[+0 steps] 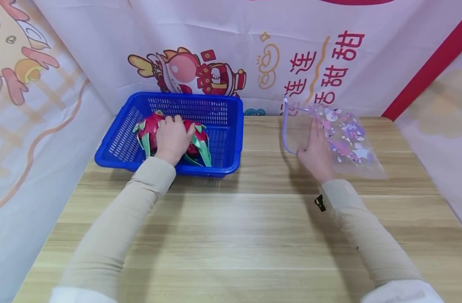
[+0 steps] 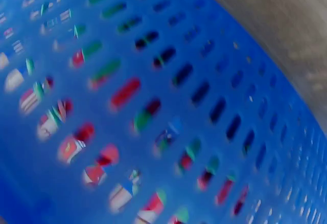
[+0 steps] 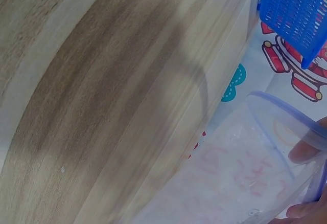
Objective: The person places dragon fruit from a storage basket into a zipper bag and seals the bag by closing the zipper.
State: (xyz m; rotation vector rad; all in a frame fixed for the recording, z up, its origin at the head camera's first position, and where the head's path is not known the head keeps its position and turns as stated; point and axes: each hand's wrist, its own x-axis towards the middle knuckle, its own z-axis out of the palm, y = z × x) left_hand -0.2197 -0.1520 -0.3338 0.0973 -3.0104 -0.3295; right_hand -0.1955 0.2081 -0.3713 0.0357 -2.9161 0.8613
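Observation:
In the head view my left hand [image 1: 174,139] reaches into a blue plastic basket [image 1: 234,162]. Its fingers curl over the red dragon fruit [image 1: 201,136] on the right, their tips partly hidden. Another dragon fruit [image 1: 149,126] with green leaf tips lies just left of that hand. Further right, my right hand [image 1: 316,153] grips a clear zip bag [image 1: 357,147] with a purple rim and cartoon prints. The right wrist view shows the bag's mouth [image 3: 271,98] spread apart, with fingers at its rim. Through the basket's slots [image 2: 168,127], red and green patches show in the left wrist view.
A wooden table [image 1: 250,235] lies under everything. Behind the basket and bag hangs a printed white cloth [image 1: 246,50] with red lettering. Patterned cloth [image 1: 34,126] also closes off the left side, and a pale cloth [image 1: 439,126] the right.

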